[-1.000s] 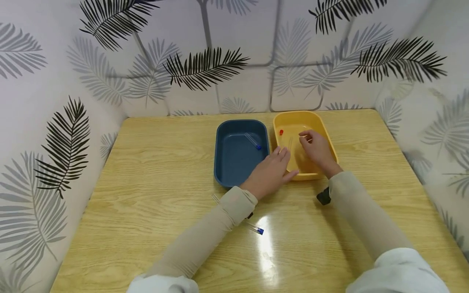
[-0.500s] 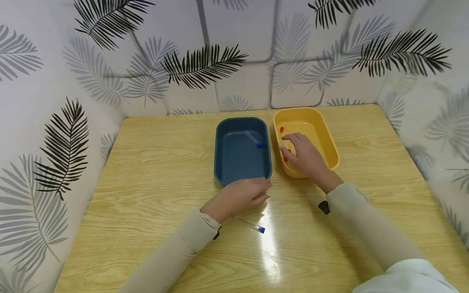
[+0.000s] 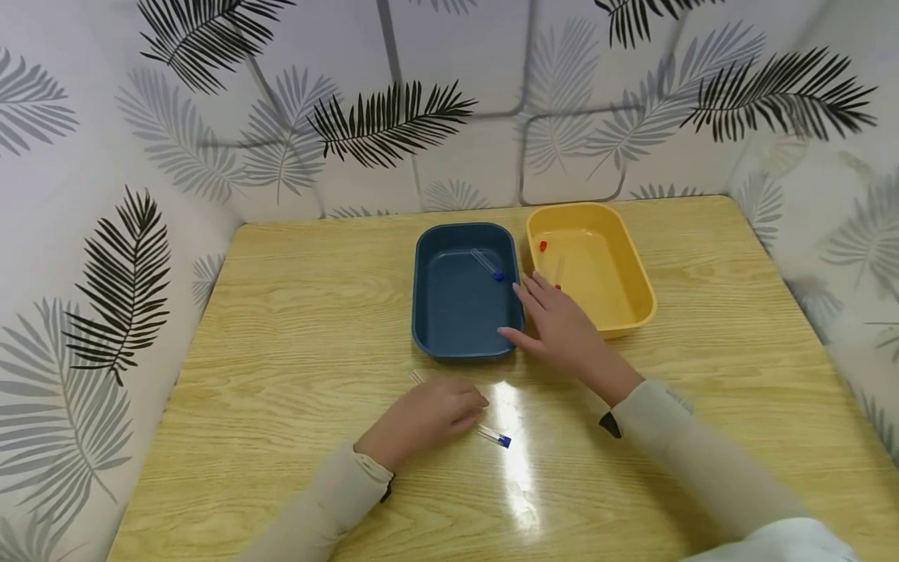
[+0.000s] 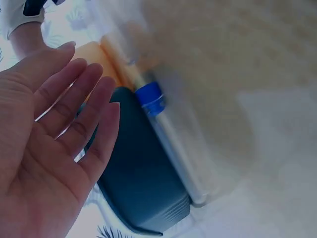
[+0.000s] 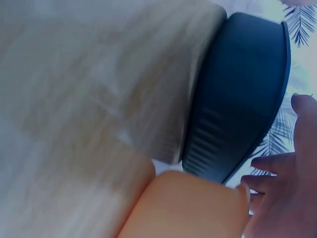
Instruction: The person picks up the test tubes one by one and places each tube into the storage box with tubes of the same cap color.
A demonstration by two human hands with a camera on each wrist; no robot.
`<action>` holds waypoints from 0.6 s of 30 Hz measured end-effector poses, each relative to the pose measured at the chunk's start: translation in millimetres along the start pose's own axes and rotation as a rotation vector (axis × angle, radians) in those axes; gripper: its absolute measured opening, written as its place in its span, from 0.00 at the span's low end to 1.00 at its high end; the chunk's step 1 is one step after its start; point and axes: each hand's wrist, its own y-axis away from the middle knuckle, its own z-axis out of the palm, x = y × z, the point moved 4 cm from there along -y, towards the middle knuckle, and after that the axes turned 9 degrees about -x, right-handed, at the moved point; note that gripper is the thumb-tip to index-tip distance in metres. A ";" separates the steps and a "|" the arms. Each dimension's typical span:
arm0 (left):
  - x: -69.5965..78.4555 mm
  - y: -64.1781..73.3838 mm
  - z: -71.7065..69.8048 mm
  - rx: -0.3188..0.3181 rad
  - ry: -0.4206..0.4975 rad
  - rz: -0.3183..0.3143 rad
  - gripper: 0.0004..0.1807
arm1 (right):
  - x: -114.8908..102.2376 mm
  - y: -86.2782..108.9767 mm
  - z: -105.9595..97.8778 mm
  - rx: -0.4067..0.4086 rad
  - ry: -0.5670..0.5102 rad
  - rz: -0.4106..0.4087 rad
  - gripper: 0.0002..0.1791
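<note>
1. The capped tube (image 3: 495, 435) is slim and clear, with a bright blue cap. It lies aslant on the wood-grain table (image 3: 302, 336), in front of the blue tray, its capped end toward the right and the rest hidden beneath the left hand (image 3: 427, 415).
2. On that hand's far side a clear tube end (image 3: 417, 378) shows; whether it belongs to a second tube cannot be told.
3. The left hand's fingers lie side by side, slightly bent, palm toward the wrist camera. Whether they touch the tube cannot be told.
4. The right hand (image 3: 562, 324) has its fingers extended and its thumb spread away, over the adjoining sides of both trays. Contact with the rims cannot be told.
5. The blue tray (image 3: 456, 308) holds one blue-capped tube (image 3: 487, 264), slanting near its right wall.
6. In the yellow tray (image 3: 604, 285), just right of the blue one, lie a red cap (image 3: 543, 246) near the left wall and a second red cap (image 3: 558, 286) below a faint clear tube (image 3: 559, 269); the right hand covers part of this tray.
7. Counted in the head view: two trays, two blue caps, two visible red caps.
</note>
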 end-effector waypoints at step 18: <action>8.7 -11.1 16.8 -0.085 -0.032 0.027 0.05 | -13.4 -2.0 10.9 -0.051 0.070 0.049 0.51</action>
